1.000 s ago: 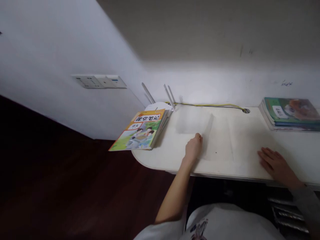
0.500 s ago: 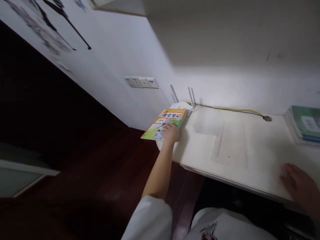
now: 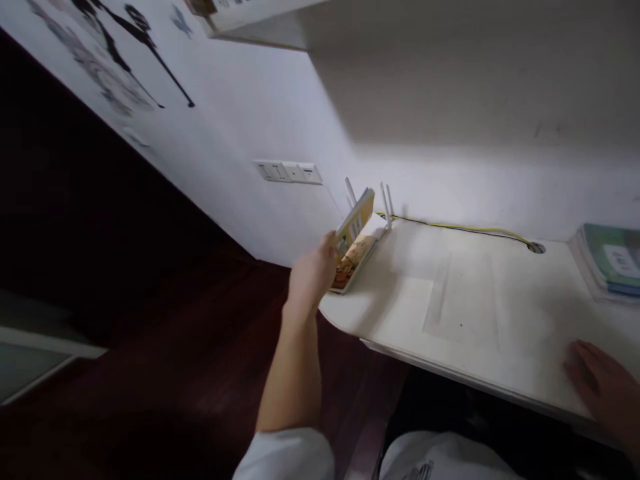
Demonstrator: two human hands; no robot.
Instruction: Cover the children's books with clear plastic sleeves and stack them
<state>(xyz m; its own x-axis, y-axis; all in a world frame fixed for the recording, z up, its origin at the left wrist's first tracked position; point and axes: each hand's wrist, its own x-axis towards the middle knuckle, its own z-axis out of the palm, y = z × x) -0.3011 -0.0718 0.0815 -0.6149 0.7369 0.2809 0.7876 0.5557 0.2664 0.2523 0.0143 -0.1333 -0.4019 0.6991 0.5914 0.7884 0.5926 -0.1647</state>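
My left hand point(image 3: 313, 270) is closed on the near edge of a yellow-covered book point(image 3: 356, 225). That book is tipped up steeply, its printed cover now turned to the right. Below it lies another book point(image 3: 353, 263) with a brown and cream picture cover, at the left end of the white desk point(image 3: 460, 293). More books or pages seem to be under that one, but I cannot make them out well. My right hand point(image 3: 597, 380) rests at the desk's front edge on the right, fingers loosely stretched out and holding nothing.
White antennas point(image 3: 386, 203) rise behind the books, by the wall. A yellow and black cable point(image 3: 465, 229) runs along the back to a round hole point(image 3: 537, 247). Green and blue books point(image 3: 613, 257) are stacked at the right. A shelf point(image 3: 260, 27) hangs above.
My left hand went from lying on the yellow-covered book to gripping its edge and tilting it up, uncovering the brown-covered book below. My right hand stayed at the desk's edge.
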